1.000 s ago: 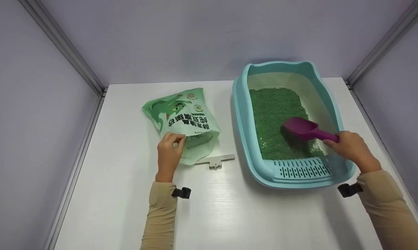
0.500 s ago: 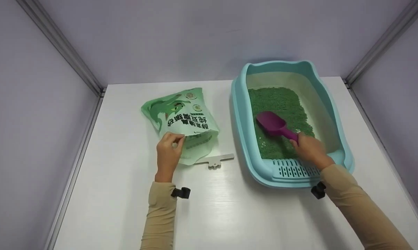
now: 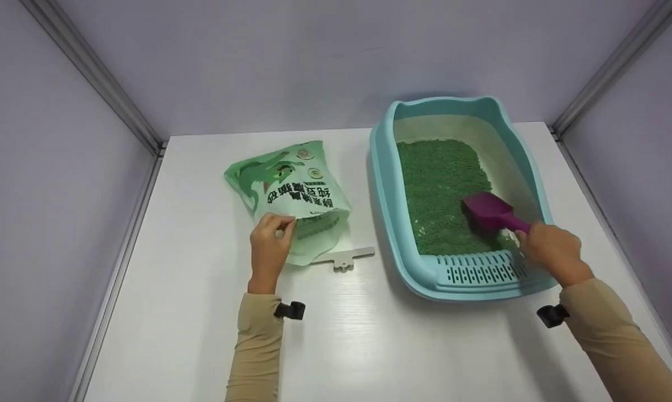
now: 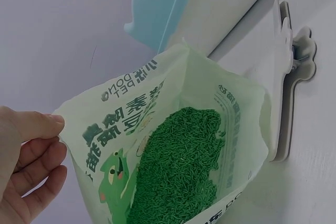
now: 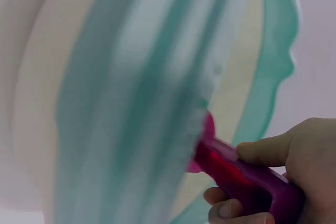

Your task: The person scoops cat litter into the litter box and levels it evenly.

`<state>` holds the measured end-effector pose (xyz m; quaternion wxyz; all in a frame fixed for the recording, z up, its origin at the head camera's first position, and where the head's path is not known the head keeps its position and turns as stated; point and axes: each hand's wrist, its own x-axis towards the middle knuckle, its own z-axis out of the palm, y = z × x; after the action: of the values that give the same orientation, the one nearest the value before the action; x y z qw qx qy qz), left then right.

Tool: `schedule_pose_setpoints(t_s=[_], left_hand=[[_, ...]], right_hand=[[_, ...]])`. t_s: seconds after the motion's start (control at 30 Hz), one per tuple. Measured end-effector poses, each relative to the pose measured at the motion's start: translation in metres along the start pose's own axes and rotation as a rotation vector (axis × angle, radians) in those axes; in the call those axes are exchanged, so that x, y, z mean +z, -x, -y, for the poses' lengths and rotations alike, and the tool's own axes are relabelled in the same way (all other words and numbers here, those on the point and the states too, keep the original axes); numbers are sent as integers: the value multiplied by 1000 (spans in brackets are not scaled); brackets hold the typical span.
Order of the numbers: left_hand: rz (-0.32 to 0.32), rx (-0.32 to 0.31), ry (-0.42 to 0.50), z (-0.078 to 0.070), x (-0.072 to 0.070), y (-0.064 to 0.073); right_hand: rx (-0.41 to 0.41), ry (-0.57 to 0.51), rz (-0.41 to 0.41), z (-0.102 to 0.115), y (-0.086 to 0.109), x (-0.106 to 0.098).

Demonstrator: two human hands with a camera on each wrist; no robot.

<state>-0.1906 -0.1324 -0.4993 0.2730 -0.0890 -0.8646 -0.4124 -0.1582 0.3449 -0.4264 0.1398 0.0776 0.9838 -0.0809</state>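
Observation:
My right hand [image 3: 552, 249] grips the handle of a purple litter scoop [image 3: 488, 207], its blade low over the green litter [image 3: 445, 178] in the blue litter box [image 3: 389, 184]. The right wrist view shows thumb and fingers wrapped round the scoop's handle [image 5: 257, 182]; the box there is blurred. On the left, my left hand [image 3: 270, 240] pinches the open edge of a light green cat litter bag [image 3: 297, 184] lying on the table. Green pellets [image 4: 176, 166] show inside the bag in the left wrist view.
A grey-white bag clip [image 3: 344, 259] lies on the white table [image 3: 336, 335] by the bag's mouth, left of the box. The slotted front ledge [image 3: 481, 272] of the box faces me. Pale walls [image 3: 291, 67] with metal corner strips stand behind and at both sides.
The scoop swept left across the litter, then came back to the right with my right hand. My left hand keeps its pinch on the bag's edge.

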Motion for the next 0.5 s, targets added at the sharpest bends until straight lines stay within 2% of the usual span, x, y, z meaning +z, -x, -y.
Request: schedule_pose_setpoints(t_s=[0.2,0.37,0.5], left_hand=[[10,2,-2,-2,-2,0],[19,1,-16,-3,-1,1],[18,-1,-19,-4,-3,1]], right_hand=[[45,-70,-22,-7,0,-6],[60,-51,45,-8,1,-7],[44,-27,81,-8,6,-21]])
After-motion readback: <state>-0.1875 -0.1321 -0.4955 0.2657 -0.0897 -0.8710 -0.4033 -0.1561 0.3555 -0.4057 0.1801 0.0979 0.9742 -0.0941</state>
